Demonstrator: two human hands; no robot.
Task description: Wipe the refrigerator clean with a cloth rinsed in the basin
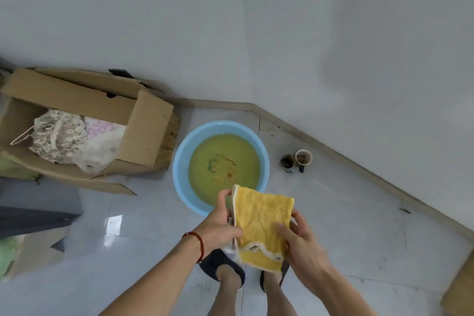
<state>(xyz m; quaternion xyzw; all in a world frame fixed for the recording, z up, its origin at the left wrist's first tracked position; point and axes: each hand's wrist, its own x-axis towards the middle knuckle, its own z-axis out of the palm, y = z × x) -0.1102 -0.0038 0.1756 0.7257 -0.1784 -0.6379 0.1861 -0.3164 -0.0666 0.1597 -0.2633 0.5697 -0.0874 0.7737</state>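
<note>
A yellow cloth (261, 223) with a pale hem is held folded in front of me, above my feet. My left hand (221, 224) grips its left edge, fingers curled round the fold. My right hand (298, 236) grips the right edge, thumb on top of the cloth. Just beyond the cloth on the floor stands a light blue basin (179, 161) holding yellowish-green water with red and green specks in the middle. The refrigerator is not in view.
An open cardboard box (143, 123) with fabric bundles lies left of the basin. Two small cups (297, 160) stand to its right near the baseboard. Dark boards (33, 210) lie at the left, and another cardboard piece (459, 287) at the lower right.
</note>
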